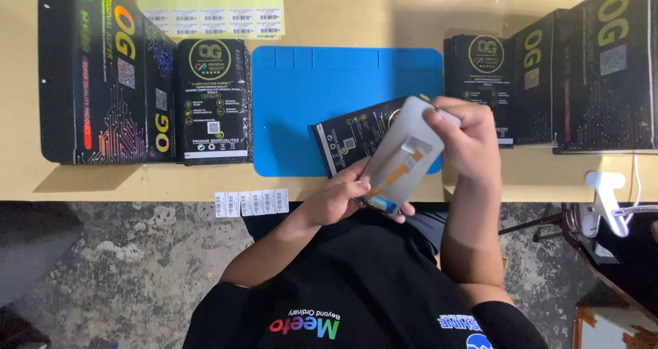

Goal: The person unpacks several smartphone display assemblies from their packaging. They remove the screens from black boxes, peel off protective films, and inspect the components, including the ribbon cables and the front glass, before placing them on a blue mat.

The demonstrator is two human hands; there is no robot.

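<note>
Head view: both hands, left hand point(337, 197) at bottom edge, right hand point(466, 138) closed on top, hold phone screen panel point(401, 155) back-up, flex cable exposed for checking, over black sleeve point(349, 140) on blue mat point(301, 95).

A worker's black short-sleeved T-shirt point(356, 287) carries multicoloured chest lettering at six o'clock and blue-and-white sleeve print toward five o'clock; both forearms are bare, hands ungloved.

Left hand point(340, 197) and right hand point(466, 138) hold a grey screen panel point(399, 158) above the blue mat point(301, 88).
</note>
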